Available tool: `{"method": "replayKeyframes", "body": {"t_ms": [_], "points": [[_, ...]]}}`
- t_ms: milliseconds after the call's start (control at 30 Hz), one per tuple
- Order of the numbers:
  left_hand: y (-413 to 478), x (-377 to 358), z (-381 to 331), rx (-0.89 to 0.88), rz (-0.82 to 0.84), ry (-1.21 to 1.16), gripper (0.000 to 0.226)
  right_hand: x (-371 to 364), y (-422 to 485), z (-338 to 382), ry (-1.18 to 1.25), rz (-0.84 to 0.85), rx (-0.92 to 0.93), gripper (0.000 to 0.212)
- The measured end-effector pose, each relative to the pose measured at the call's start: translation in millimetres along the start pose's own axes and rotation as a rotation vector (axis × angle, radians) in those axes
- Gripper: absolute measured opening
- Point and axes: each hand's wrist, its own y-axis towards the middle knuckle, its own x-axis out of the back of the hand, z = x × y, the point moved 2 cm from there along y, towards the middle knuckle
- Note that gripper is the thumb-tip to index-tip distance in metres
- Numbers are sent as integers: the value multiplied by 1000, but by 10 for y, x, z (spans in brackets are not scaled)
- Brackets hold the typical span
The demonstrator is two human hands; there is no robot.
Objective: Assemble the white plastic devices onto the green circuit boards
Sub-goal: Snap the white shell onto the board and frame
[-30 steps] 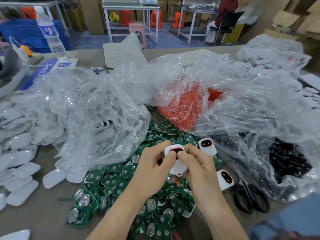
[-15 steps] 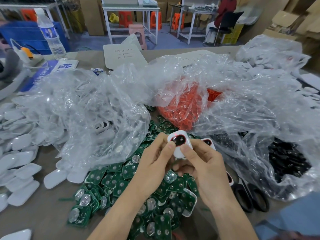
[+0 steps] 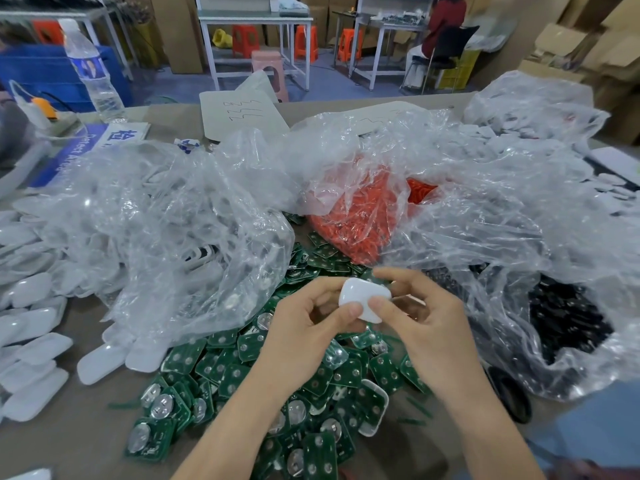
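Both hands hold one white plastic device (image 3: pixel 363 295) above a heap of green circuit boards (image 3: pixel 242 382). Its plain white back faces me. My left hand (image 3: pixel 311 317) pinches its left and lower edge with thumb and fingers. My right hand (image 3: pixel 415 313) grips its right side, thumb on the lower corner, forefinger arched over the top. A white shell with a green board in it (image 3: pixel 372 410) lies in the heap under my right wrist. Several boards carry round silver coin cells.
Clear plastic bags ring the heap: white shells (image 3: pixel 166 237) on the left, orange parts (image 3: pixel 363 216) behind, black parts (image 3: pixel 568 317) on the right. Loose white shells (image 3: pixel 31 341) cover the table's left side. Black scissors (image 3: pixel 512 396) lie at right. A water bottle (image 3: pixel 91 71) stands far left.
The device has been turned over: its red-and-black face showed earlier, its white back shows now. Both hands have risen a little away from me with it.
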Motion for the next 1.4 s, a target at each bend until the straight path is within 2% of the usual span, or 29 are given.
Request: {"method": "replayKeyframes", "body": {"t_ms": [67,200,500,600,733,800,900,1067,1133,1200,1300,1400], "points": [[4,2,7,24,0,-21,27,6,21,4,14,21,-30,19],[21,23,28,63,28,-78,23,-33,17,-10,-26,16,-12,19],[30,44,47,-6,-34,44,20,-187,8,-43,-222,-98,19,20],[38,53,39,-33,-125,112,20,-122,112,-1,-203,-1,-84,11],[36,96,-5,-148,-190,378,20,-233,96,6,-90,163,-173,12],[29,89,-40,-213,-129,505,22,-240,68,-13,-143,228,-145,17],[-1,35,-123,-250,-34,528,25,-154,3,11,-270,271,-36,27],[-87,-63,-287,-273,36,629,46,-113,-234,59,35,252,11,43],[-182,-124,-354,-204,183,538,54,-102,-345,82,178,233,17,40],[-324,-191,-414,-126,323,352,53,-123,-473,104,300,236,26,32],[-489,-243,-441,-98,301,299,54,-175,-616,80,409,266,-8,36],[-563,-290,-419,-77,301,318,59,-161,-650,57,327,300,-23,42]]}}
